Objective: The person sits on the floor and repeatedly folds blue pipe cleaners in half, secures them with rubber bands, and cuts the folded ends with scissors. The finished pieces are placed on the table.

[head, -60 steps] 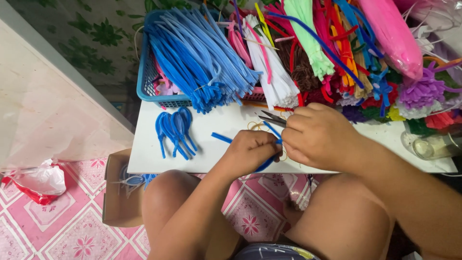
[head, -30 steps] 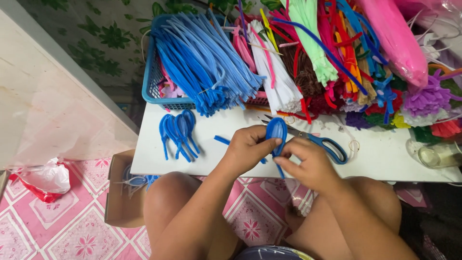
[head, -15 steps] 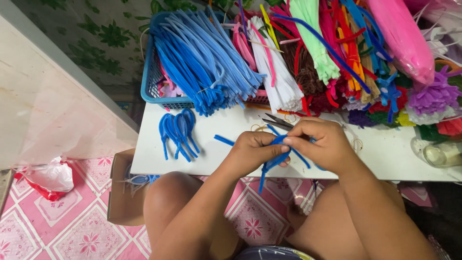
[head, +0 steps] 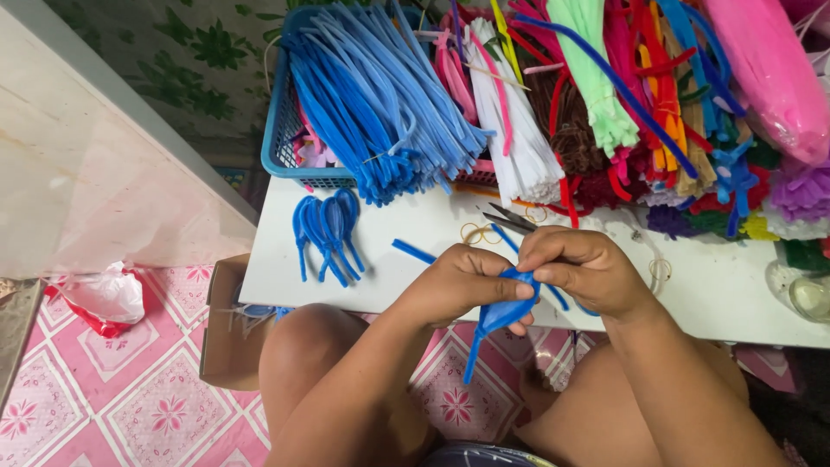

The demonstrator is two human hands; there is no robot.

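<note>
Labels, signs, screens: none visible.
Box (head: 226,333): brown cardboard, open top, on the pink tiled floor under the left end of the counter (head: 398,268), just beside the person's knee; contents not clear.
Bag (head: 105,298): crumpled white plastic with red showing beneath it, on the floor at the left, well apart from the box.
Pink pack (head: 765,69): long rounded bundle in glossy pink wrapping, top right, lying over the coloured stems on the counter.
Clear wrap (head: 811,298): small transparent rounded piece at the counter's right edge; whether packet or jar cannot be told.
</note>
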